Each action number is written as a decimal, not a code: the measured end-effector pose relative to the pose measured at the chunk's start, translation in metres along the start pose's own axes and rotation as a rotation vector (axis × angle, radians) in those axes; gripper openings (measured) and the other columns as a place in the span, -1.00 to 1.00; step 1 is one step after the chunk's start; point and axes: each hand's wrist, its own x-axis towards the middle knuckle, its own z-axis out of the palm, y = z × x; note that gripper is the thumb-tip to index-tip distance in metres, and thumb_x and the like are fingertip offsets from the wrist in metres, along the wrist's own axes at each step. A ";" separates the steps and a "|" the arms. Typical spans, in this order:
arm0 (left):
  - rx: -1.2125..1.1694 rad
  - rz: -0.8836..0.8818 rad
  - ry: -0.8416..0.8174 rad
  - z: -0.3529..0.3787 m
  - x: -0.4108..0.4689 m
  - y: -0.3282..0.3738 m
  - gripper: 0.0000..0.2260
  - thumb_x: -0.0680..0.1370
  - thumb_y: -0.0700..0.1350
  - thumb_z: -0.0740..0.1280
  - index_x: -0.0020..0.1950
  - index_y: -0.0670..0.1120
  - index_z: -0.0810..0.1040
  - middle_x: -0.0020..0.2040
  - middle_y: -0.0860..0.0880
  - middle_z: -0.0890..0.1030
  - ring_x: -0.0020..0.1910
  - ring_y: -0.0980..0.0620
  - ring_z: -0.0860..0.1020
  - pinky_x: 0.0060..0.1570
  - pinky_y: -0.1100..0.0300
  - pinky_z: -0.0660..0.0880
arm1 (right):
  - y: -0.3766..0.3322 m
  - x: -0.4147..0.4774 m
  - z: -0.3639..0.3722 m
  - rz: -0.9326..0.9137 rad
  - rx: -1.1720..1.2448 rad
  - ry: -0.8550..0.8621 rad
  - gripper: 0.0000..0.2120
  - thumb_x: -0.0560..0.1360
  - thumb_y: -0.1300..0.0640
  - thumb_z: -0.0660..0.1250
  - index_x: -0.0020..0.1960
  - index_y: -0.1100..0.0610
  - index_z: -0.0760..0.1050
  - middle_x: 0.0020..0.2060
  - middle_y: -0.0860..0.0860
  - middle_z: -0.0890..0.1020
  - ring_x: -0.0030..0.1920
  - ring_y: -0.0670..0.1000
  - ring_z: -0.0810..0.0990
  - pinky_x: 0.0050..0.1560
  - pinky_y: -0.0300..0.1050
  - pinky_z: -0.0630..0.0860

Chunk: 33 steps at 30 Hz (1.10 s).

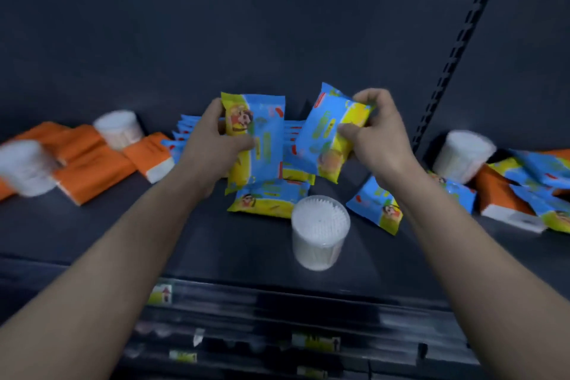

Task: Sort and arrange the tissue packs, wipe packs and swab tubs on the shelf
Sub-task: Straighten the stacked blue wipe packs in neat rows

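My left hand [209, 145] grips a blue and yellow wipe pack [262, 139] upright above the dark shelf [154, 241]. My right hand [376, 136] pinches a second wipe pack [327, 136], tilted, beside the first. Behind them a row of blue wipe packs [185, 129] stands on edge. More wipe packs lie flat below [268, 202] and at the right [377, 205]. A clear swab tub [320, 231] stands near the front. Orange tissue packs [92, 163] lie at the left with two swab tubs [118, 128] [24, 168].
At the right, past a slotted upright post [456, 52], another swab tub [462, 154] lies on mixed orange tissue packs [499, 197] and wipe packs [543, 173]. Lower shelf edges with price labels [160, 295] run below. The dark back wall [246, 25] rises behind.
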 end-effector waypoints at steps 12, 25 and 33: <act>-0.138 -0.163 0.282 -0.053 -0.024 -0.044 -0.65 0.33 -0.47 0.38 0.01 -0.14 0.48 -0.09 -0.14 0.61 -0.13 -0.14 0.59 -0.09 -0.04 0.56 | 0.006 0.015 0.043 0.178 0.115 -0.273 -0.74 0.27 0.43 0.34 -0.21 0.09 0.52 -0.32 0.14 0.51 -0.27 0.10 0.51 -0.24 0.05 0.46; -0.189 -0.242 0.092 -0.088 0.014 -0.065 -0.79 0.37 -0.34 0.43 -0.14 -0.07 0.53 -0.20 -0.07 0.65 -0.28 0.02 0.63 -0.22 0.09 0.61 | -0.007 0.007 0.078 0.306 -0.300 -0.264 -0.75 0.36 0.42 0.32 -0.03 0.17 0.46 -0.35 0.14 0.44 -0.48 0.03 0.43 -0.58 -0.28 0.38; -0.071 -0.193 -0.129 -0.120 0.050 -0.091 -0.67 0.33 -0.46 0.39 -0.09 -0.08 0.49 -0.16 -0.07 0.60 -0.30 0.06 0.57 -0.39 0.31 0.55 | -0.014 -0.001 0.099 0.349 -0.515 -0.263 -0.34 0.43 0.44 0.08 0.35 -0.16 0.32 -0.20 0.06 0.48 -0.40 0.08 0.48 -0.35 -0.06 0.55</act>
